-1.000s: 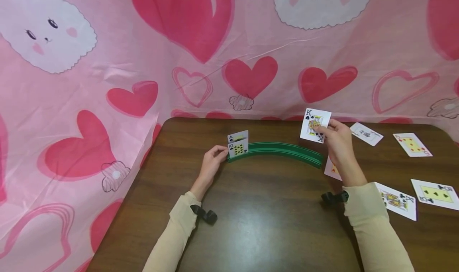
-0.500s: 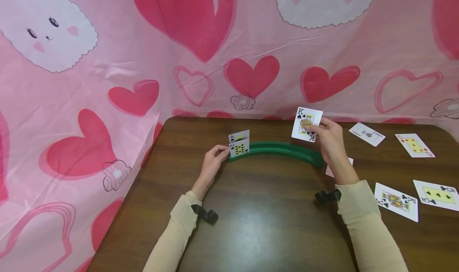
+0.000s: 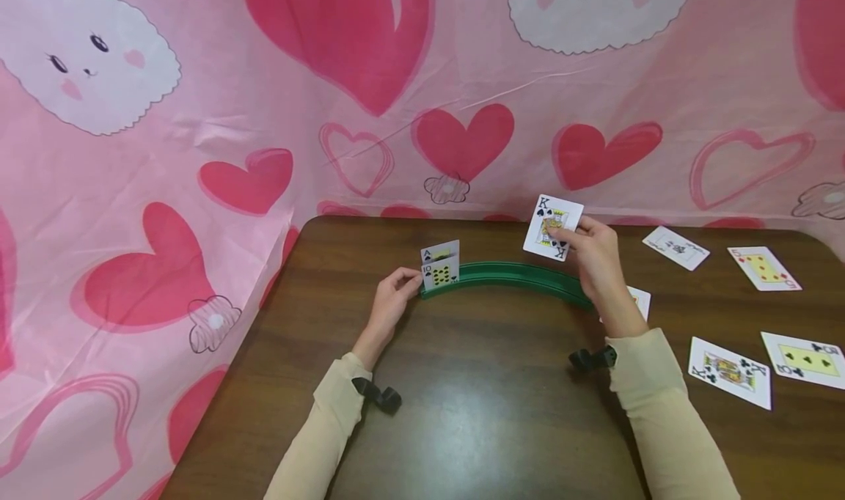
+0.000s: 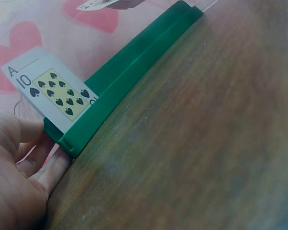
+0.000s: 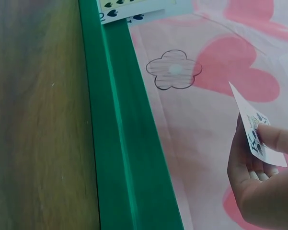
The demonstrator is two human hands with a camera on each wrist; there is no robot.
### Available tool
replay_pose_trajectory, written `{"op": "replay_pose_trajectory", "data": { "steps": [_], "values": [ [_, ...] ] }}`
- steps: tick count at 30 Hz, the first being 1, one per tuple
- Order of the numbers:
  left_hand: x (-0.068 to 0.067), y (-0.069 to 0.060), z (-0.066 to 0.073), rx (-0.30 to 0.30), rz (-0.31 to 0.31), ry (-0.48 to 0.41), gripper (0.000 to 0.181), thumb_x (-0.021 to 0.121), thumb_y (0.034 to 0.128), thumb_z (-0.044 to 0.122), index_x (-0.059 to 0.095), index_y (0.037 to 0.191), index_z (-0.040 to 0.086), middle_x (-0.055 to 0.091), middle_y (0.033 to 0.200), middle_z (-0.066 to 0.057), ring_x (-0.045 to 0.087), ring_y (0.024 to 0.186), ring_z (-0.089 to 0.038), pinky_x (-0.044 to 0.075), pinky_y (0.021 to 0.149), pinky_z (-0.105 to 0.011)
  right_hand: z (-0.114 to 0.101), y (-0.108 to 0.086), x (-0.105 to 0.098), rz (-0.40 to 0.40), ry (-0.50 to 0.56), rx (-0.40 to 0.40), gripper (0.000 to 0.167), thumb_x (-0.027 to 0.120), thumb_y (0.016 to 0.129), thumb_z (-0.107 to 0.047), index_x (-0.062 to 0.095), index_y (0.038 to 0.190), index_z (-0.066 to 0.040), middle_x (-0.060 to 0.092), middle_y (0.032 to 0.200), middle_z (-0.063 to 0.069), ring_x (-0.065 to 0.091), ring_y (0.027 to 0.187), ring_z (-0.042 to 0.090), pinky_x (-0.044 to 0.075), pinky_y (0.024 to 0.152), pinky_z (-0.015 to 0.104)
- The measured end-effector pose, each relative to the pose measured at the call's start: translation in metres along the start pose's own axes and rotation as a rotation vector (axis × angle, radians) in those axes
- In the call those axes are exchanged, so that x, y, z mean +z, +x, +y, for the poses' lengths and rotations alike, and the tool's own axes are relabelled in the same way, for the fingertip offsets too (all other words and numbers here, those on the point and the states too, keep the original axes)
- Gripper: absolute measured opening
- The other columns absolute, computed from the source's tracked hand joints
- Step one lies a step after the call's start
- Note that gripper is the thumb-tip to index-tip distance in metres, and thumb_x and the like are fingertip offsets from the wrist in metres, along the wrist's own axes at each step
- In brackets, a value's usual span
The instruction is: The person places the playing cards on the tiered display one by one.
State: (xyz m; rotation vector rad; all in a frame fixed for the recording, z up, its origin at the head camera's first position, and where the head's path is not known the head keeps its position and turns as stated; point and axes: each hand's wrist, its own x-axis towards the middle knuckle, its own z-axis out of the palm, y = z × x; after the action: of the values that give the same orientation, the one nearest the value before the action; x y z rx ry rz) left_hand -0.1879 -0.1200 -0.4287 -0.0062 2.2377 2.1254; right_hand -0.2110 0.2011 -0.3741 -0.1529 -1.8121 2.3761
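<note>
A curved green card holder (image 3: 515,274) stands on the table. At its left end my left hand (image 3: 391,300) grips the holder between thumb and fingers, as the left wrist view shows. Two cards stand upright in the holder there: the ten of spades (image 4: 60,96) in front, the ace of spades (image 3: 436,251) behind it and partly hidden. My right hand (image 3: 597,258) pinches the king of spades (image 3: 553,227) by its right side, thumb on the face. That card is slightly tilted and is held above the right half of the holder, apart from it.
Flat on the table (image 3: 475,412) at the right lie a joker (image 3: 676,248), the five of diamonds (image 3: 764,268), the king of clubs (image 3: 729,372) and a clubs card (image 3: 804,358). A red-suit card (image 3: 639,303) is partly hidden behind my right wrist. A pink heart-print cloth (image 3: 370,170) hangs behind.
My right hand has moved left with the king of spades, from over the holder's right end toward its middle. My left hand and the two standing cards have stayed in place.
</note>
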Motion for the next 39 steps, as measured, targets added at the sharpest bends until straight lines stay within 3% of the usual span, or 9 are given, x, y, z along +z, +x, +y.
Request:
{"op": "replay_pose_trajectory", "data": {
  "steps": [6, 15, 21, 39],
  "values": [
    [0.002, 0.001, 0.0, 0.016, 0.003, 0.018, 0.019, 0.061, 0.1026, 0.002, 0.066, 0.112, -0.013, 0.069, 0.115, -0.02, 0.064, 0.098, -0.014, 0.054, 0.09, -0.027, 0.001, 0.002, 0.009, -0.02, -0.02, -0.001, 0.039, 0.07, 0.095, -0.001, 0.054, 0.129, 0.011, 0.074, 0.087, -0.01, 0.07, 0.077, 0.005, 0.059, 0.071, 0.02],
    [0.0, 0.021, -0.03, 0.0, 0.004, 0.024, 0.021, 0.061, 0.1036, 0.006, 0.067, 0.115, -0.01, 0.068, 0.121, -0.02, 0.064, 0.102, -0.016, 0.054, 0.094, -0.031, 0.005, 0.002, 0.014, -0.043, -0.071, 0.01, 0.046, 0.069, 0.097, -0.002, 0.05, 0.134, 0.016, 0.073, 0.086, -0.012, 0.07, 0.075, 0.004, 0.059, 0.072, 0.02],
    [-0.001, 0.02, -0.032, 0.01, 0.021, 0.02, 0.022, 0.063, 0.1033, 0.01, 0.068, 0.115, -0.007, 0.068, 0.121, -0.018, 0.064, 0.103, -0.017, 0.053, 0.093, -0.028, 0.008, 0.002, 0.021, -0.085, -0.11, 0.009, 0.041, 0.068, 0.096, 0.002, 0.051, 0.129, 0.02, 0.072, 0.084, -0.011, 0.069, 0.076, 0.005, 0.059, 0.074, 0.021],
    [-0.004, 0.019, -0.034, 0.017, 0.01, 0.026, 0.022, 0.062, 0.1042, 0.011, 0.068, 0.116, -0.007, 0.067, 0.122, -0.018, 0.064, 0.105, -0.018, 0.054, 0.097, -0.033, 0.024, 0.0, 0.031, -0.109, -0.311, 0.057, 0.046, 0.071, 0.099, -0.014, 0.059, 0.134, 0.013, 0.072, 0.098, -0.006, 0.067, 0.086, 0.007, 0.056, 0.08, 0.018]
  ]
}}
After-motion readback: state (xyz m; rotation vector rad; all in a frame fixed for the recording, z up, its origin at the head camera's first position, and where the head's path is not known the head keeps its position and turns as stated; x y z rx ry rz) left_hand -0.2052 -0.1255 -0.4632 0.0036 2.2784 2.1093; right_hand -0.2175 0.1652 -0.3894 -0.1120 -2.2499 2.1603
